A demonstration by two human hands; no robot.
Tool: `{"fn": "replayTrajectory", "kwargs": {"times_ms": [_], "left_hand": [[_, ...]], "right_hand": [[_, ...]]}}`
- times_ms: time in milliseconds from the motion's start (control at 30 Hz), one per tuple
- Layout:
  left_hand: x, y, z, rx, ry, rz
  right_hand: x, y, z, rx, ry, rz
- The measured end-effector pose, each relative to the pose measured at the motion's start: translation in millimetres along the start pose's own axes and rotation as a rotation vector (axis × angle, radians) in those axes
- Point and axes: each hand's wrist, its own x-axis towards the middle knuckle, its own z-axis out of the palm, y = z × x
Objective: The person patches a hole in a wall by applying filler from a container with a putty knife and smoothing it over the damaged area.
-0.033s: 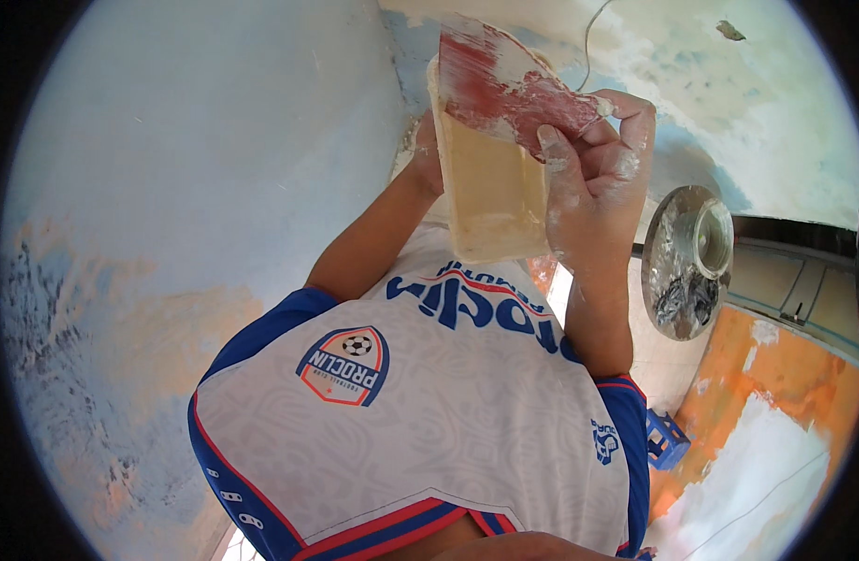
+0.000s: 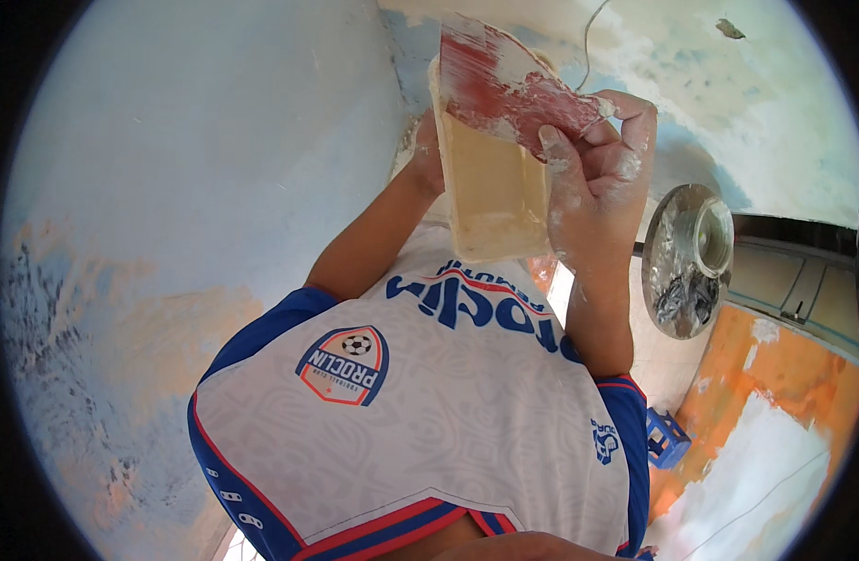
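In the head view, looks like the step of holding a red scraper (image 2: pixel 476 89) over a beige tub (image 2: pixel 495 206), maybe to work the white paste (image 2: pixel 512 67). Pinching the scraper in the right hand (image 2: pixel 593 182), thumb in front, fingers behind. Seemingly holding the tub's side with the left hand (image 2: pixel 429 154); cannot tell about those fingers, hidden. Next, probably need to keep the tub steady. Thin, flat, streaky scraper; smooth, boxy tub with round corners.

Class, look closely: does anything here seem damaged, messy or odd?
Yes. At lower right, the orange wall has a large, ragged white patch breaking its colour. Pale smears also mark the right hand and the red scraper it holds.
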Motion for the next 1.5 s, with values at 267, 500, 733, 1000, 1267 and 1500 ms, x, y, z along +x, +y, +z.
{"fn": "replayTrajectory", "kwargs": {"times_ms": [267,500,733,1000,1267,1500], "left_hand": [[-9,0,13,0.093,0.002,-0.032],[-6,8,13,-0.052,-0.031,-0.127],[1,8,11,-0.008,0.107,-0.151],[12,-17,-22,0.015,0.213,-0.454],[22,-30,-18,0.088,0.301,-0.392],[46,-37,19,0.227,0.191,-0.109]], "right_hand": [[-8,4,-9,0.032,0.019,0.011],[-22,8,-21,-0.007,-0.022,0.039],[-25,8,-41,0.039,-0.078,0.144],[0,32,-88,0.153,-0.159,0.399],[16,43,-133,0.264,0.089,0.419],[7,7,-173,0.051,0.296,0.054]]}}
